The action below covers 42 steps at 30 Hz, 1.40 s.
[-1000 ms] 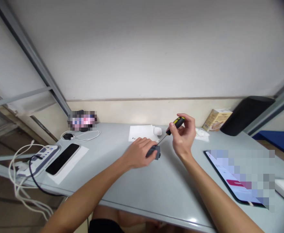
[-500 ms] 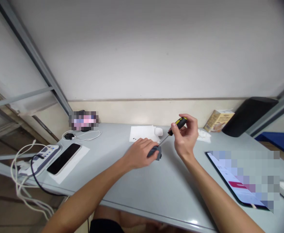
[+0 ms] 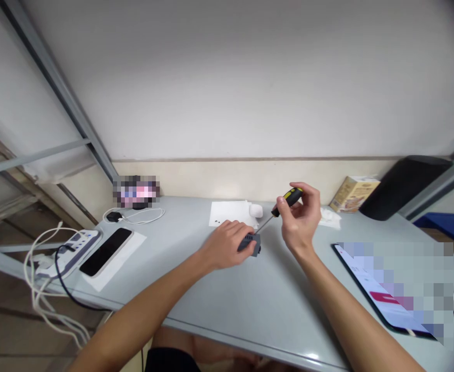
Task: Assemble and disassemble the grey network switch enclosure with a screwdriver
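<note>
My left hand [image 3: 227,245] is wrapped round a small dark grey block-shaped device [image 3: 255,245] with slots along its top, at the middle of the desk. In my right hand [image 3: 299,222] is a black-and-yellow screwdriver [image 3: 292,196], its handle gripped by the fingers. The screwdriver's thin shaft slants down to the left, and its tip reaches the top of the grey device; the exact contact point is hidden by my left fingers. Behind the device lies a white sheet of paper [image 3: 230,211] with several tiny dark bits on it. A white rounded case [image 3: 255,210] rests at the paper's right edge.
A phone [image 3: 106,251] and a power strip [image 3: 69,253] with cables occupy the desk's left side. On the right lie a tablet [image 3: 377,294], crumpled tissue [image 3: 330,217], a yellow box [image 3: 354,194] and a black cylinder [image 3: 403,186]. A wall stands behind the desk.
The whole view has shifted slightly, so everything appears a little further right. Both hands keep their holds, with the screwdriver tip still at the grey device.
</note>
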Each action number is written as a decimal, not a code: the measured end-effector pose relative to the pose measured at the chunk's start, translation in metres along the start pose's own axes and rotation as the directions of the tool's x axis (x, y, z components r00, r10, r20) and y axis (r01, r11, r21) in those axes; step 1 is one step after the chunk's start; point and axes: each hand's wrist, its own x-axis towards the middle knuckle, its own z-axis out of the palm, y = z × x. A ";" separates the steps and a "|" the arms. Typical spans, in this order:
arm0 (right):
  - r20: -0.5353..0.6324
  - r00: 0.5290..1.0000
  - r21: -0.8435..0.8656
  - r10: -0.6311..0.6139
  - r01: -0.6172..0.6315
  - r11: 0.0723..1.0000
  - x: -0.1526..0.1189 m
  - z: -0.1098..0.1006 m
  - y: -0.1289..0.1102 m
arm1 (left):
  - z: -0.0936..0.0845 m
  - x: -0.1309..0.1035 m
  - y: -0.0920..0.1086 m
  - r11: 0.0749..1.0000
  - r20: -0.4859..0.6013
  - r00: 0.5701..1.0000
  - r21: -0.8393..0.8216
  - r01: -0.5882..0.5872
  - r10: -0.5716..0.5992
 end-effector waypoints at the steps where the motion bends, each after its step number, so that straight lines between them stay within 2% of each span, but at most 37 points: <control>1: 0.000 1.000 0.001 -0.002 0.002 1.000 0.000 0.000 0.000 | 0.000 0.000 0.000 1.000 0.004 1.000 -0.001 0.005 -0.005; 9: -0.022 0.999 -0.039 -0.042 0.041 0.998 0.002 -0.001 0.001 | -0.002 0.001 0.002 1.000 0.014 1.000 -0.012 0.015 -0.015; 22: -0.003 1.000 0.028 0.009 -0.009 1.000 0.002 -0.001 0.003 | -0.002 0.000 0.002 1.000 0.026 1.000 0.006 0.009 -0.009; 30: 0.002 1.000 0.007 0.012 -0.012 1.000 0.001 0.000 0.001 | -0.003 0.001 0.003 1.000 0.044 0.999 0.019 0.018 -0.019; 42: 0.022 0.997 -0.063 -0.080 0.082 0.995 0.000 0.000 -0.009 | 0.001 0.000 0.005 1.000 -0.049 0.999 0.023 0.014 -0.013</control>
